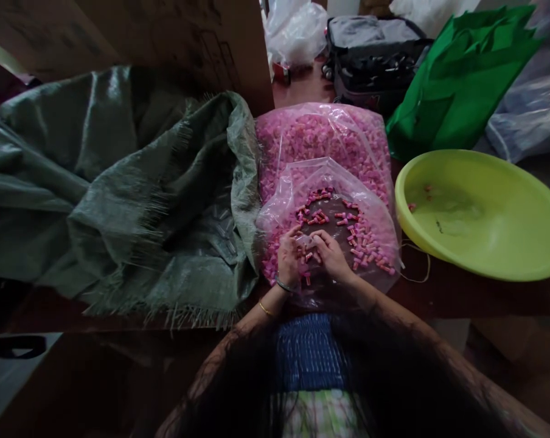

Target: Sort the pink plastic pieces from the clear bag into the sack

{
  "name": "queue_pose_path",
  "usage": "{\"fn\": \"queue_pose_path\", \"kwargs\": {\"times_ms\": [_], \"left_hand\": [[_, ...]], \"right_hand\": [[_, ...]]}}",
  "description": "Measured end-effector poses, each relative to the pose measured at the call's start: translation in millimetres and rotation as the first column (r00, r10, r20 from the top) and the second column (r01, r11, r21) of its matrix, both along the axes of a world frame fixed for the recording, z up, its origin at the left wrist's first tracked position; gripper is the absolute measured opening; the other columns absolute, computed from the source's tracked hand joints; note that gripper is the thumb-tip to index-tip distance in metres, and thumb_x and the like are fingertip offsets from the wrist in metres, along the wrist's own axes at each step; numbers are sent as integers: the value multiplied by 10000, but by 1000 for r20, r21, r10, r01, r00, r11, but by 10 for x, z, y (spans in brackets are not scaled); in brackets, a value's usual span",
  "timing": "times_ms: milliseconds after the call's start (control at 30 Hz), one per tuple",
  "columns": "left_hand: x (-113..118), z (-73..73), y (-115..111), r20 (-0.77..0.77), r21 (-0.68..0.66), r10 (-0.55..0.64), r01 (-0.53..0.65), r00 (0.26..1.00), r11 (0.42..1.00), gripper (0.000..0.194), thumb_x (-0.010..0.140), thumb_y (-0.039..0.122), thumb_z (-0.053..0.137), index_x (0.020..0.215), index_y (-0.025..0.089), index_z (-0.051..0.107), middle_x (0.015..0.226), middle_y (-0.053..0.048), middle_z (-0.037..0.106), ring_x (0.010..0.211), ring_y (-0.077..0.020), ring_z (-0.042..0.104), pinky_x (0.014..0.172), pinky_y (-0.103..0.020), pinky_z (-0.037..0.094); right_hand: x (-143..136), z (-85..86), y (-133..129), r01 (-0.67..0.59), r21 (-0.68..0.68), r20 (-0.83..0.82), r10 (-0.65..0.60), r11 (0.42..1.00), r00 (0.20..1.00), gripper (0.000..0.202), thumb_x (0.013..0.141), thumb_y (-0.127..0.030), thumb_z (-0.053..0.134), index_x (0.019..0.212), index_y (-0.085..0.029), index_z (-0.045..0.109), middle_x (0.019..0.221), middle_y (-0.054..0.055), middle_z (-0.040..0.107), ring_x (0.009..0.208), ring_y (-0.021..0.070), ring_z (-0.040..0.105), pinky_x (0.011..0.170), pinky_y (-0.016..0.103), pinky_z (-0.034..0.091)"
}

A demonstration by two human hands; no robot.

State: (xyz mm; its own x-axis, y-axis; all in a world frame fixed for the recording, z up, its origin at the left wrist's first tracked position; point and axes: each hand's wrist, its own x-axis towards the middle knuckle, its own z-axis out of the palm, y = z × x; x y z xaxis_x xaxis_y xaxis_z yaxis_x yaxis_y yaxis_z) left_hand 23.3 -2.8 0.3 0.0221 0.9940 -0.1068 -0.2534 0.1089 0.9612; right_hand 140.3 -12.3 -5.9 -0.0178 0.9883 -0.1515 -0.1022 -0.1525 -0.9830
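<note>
My left hand (pixel 289 257) and my right hand (pixel 330 254) meet over a large clear plastic bag (pixel 327 167). Between their fingertips is a small translucent whitish piece (pixel 304 241), too small to name. My right fingers are pinched at its right end, while my left fingers curl at its left side. Small pink and copper-coloured tube-like pieces (pixel 361 243) lie scattered on the bag around my hands. More of them (pixel 318 217) sit in a little group just beyond my fingertips. A few show beneath my hands, partly hidden.
Behind is a full clear bag of pink pieces (pixel 320 131). A yellow-green basin (pixel 498 213) holding a few small bits stands right, a green bag (pixel 457 79) behind it. Left lies a frayed woven sack (pixel 120 182), with a cardboard box (pixel 184 42) and an open suitcase (pixel 375 61) further back.
</note>
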Motion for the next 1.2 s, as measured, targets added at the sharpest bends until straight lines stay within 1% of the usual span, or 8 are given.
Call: {"fn": "queue_pose_path", "kwargs": {"times_ms": [133, 200, 333, 467, 700, 867, 967, 1200], "left_hand": [[-35, -26, -84, -325, 271, -35, 128, 945, 954, 468, 796, 567, 625, 1100, 212, 652, 1139, -99, 595, 1077, -248, 552, 922, -353, 455], [-57, -47, -63, -358, 299, -16, 131, 934, 945, 377, 792, 541, 644, 943, 198, 688, 1140, -97, 594, 1113, -246, 538, 977, -368, 431], [-130, -59, 83, -8, -95, -180, 179, 984, 979, 441, 815, 613, 565, 848, 178, 625, 946, -58, 639, 626, -105, 553, 655, -291, 512], [-217, 5, 180, 254, -291, -378, 443, 890, 848, 388, 756, 484, 712, 984, 187, 610, 835, -22, 646, 478, -36, 458, 555, -227, 487], [-216, -69, 163, 138, -152, -500, 517, 855, 842, 485, 714, 577, 706, 915, 147, 603, 669, 2, 577, 410, -36, 399, 375, -178, 270], [-188, -188, 185, -81, -104, -505, 497, 859, 862, 416, 797, 568, 614, 773, 154, 585, 647, 18, 488, 551, -78, 440, 567, -212, 428], [-148, -176, 200, -275, 25, -481, 506, 833, 862, 374, 792, 527, 642, 772, 154, 615, 761, -23, 538, 709, -135, 503, 710, -258, 460], [-174, -77, 146, -435, 192, -371, 487, 821, 852, 294, 838, 446, 609, 944, 174, 645, 1055, -104, 563, 1033, -244, 521, 967, -363, 399]], "right_hand": [[-75, -15, -29, 60, 104, 89, -69, 993, 994, 299, 918, -501, 429, 891, -222, 533, 712, -24, 545, 608, 120, 500, 566, 237, 419], [14, -16, -4, -23, 189, 205, -17, 982, 979, 296, 935, -471, 414, 888, -217, 559, 810, 0, 596, 741, 142, 558, 685, 258, 454], [547, -72, 214, -162, 229, 633, -20, 960, 774, 212, 919, -365, 490, 949, -218, 639, 918, 44, 648, 823, 187, 588, 762, 304, 445], [1072, -174, 469, -54, 196, 854, -144, 979, 501, 207, 884, -219, 495, 979, -181, 675, 1092, 121, 633, 820, 202, 590, 767, 327, 428], [1048, -103, 470, -96, 159, 626, -26, 983, 779, 190, 872, -334, 533, 913, -185, 643, 773, 21, 645, 704, 166, 564, 701, 296, 432], [875, 79, 346, -218, -41, 212, 222, 975, 952, 251, 812, -333, 590, 1026, -204, 604, 886, 6, 651, 799, 151, 601, 756, 291, 477], [655, 218, 259, -131, 88, 61, 126, 987, 990, 231, 814, -323, 607, 1023, -224, 594, 971, 13, 657, 927, 165, 618, 863, 320, 482], [291, 199, -30, -289, 313, 383, 159, 905, 910, 333, 950, -359, 458, 1247, -250, 562, 1323, 61, 566, 1296, 213, 462, 1109, 413, 336]]}}
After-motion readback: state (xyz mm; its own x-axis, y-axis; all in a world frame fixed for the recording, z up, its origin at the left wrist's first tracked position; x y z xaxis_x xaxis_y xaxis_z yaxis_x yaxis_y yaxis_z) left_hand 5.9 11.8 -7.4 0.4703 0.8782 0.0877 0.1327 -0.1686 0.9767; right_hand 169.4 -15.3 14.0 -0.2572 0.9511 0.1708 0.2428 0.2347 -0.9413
